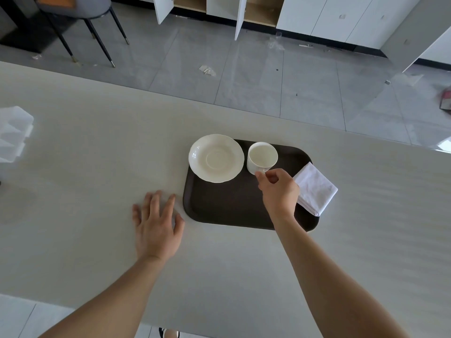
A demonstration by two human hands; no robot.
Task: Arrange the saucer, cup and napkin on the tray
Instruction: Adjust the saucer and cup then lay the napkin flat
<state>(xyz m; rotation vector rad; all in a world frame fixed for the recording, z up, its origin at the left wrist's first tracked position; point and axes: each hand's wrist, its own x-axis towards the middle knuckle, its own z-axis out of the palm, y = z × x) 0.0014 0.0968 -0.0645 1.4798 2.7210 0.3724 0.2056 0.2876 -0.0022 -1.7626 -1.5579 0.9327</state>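
A dark brown tray [229, 206] lies on the pale table. A white saucer [216, 158] rests on its far left corner, overhanging the rim. An empty white cup [262, 157] stands upright on the tray just right of the saucer. My right hand [279, 190] pinches the cup's handle from the near side. A folded white napkin [315, 188] lies across the tray's right edge, partly off it. My left hand [156, 223] lies flat on the table, fingers spread, just left of the tray and holding nothing.
A crumpled white plastic bag [13, 132] sits at the table's left edge. The table's far edge [146, 90] drops to a grey tiled floor with a chair [80, 25] and open white cabinets [219, 11] beyond.
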